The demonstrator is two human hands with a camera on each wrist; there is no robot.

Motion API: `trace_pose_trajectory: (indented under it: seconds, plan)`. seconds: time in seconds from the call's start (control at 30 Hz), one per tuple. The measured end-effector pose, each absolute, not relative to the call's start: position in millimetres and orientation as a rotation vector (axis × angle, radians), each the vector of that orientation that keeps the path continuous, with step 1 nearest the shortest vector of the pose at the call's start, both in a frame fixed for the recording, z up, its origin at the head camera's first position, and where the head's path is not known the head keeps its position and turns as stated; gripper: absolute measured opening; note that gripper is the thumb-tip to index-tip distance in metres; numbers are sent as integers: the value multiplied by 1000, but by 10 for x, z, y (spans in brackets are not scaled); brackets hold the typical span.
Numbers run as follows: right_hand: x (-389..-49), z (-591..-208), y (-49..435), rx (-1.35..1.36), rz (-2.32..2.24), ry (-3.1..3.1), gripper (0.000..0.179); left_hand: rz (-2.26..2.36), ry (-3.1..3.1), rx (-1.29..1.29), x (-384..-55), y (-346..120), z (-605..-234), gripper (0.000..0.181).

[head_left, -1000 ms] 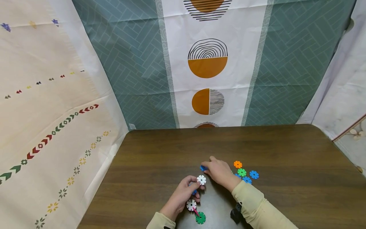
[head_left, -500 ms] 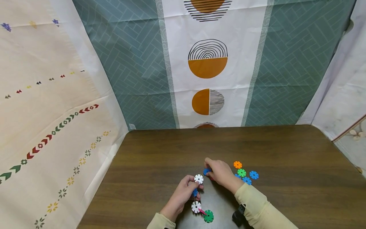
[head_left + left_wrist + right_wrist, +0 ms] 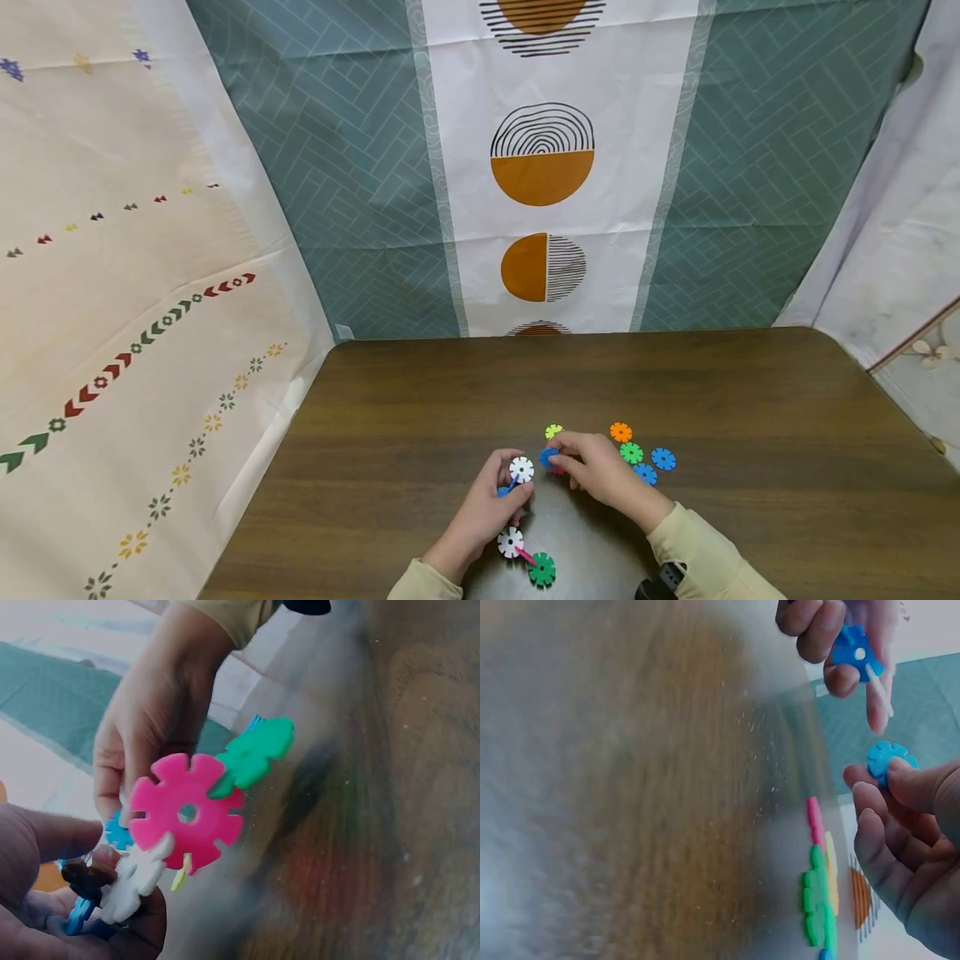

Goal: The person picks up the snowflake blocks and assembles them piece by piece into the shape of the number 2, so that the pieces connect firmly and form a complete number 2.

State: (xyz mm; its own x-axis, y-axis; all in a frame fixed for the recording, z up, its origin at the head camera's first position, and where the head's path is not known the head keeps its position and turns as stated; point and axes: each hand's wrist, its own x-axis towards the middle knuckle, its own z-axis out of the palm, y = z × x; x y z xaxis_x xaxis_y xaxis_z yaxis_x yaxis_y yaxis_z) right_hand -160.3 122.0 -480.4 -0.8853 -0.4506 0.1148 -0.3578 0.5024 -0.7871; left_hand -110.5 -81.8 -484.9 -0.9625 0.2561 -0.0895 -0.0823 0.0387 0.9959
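Observation:
My left hand grips a chain of slotted plastic discs. A white disc stands at its upper end, joined to a blue disc between the fingers. Below the hand hang another white disc, a pink disc seen edge-on from the head, and a green disc. A dark brown disc shows near the left thumb. My right hand pinches a loose blue disc between thumb and fingers, a short gap right of the upper white disc.
On the wooden table, a yellow disc lies just beyond the right hand. Farther right are an orange disc, a light green disc and blue discs. A pink disc is partly hidden under the right hand.
The right hand has picked up the blue disc and drawn it back and slightly right, uncovering the yellow disc. The chain in the left hand has swung and turned a little.

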Motion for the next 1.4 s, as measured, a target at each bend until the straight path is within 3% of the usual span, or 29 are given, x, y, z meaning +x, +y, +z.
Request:
trace_pose_trajectory:
  seconds: [0.1,0.27,0.63,0.93,1.4]
  plan:
    - [-1547,-4760,1233,-721,-1374,2598,5,2012,2116,211,-1110,-809,-4859,43]
    - [-1477,-4727,1238,-763,-1387,2621,5,2037,2090,202,-1120,-793,-4857,34]
    - [-1387,-4731,1225,-958,-1190,2810,8,2022,2035,223,-1100,-769,-4825,29]
    - [-1359,-4723,1219,-925,-1200,2829,8,1999,2056,219,-1096,-766,-4836,25]
    - [-1334,-4756,1150,-1088,-1151,2899,12,1882,2110,260,-1096,-701,-4837,15]
